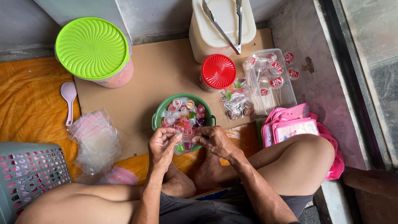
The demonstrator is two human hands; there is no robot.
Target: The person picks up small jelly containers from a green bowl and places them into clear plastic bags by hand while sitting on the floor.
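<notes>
**Small clear bag of jelly cups, pinched at the mouth by both hands**

Nearest: my left hand (161,143) and right hand (215,140) meet over my crossed feet, just at the near rim of the green bowl (159,114). Both are closed in a pinch on the small clear bag (182,146), thumbs against fingertips at its upper edge. It hangs between them, with a green jelly cup (180,147) and a few reddish ones inside.

Handling, my read: film is thin, limp and slick, no stiffness of its own. Contents are light but loose, so they shift. The cups are probably thin plastic with peel lids, so squeezing the belly is a bad idea. Best hold is the top edge, one pinch each side, as now.

Orientation: mouth points up and away from me toward the bowl, belly sags down toward my feet. Long axis looks roughly vertical; can't tell exactly, fingers cover most of it.

Further out: the bowl is full of mixed jelly cups (182,114). Left, a stack of empty zip bags (94,139) and a grey basket (27,172). Beyond, a red-lidded jar (217,71), a filled bag (236,101), a green-lidded tub (92,47), metal tongs (226,25).
</notes>
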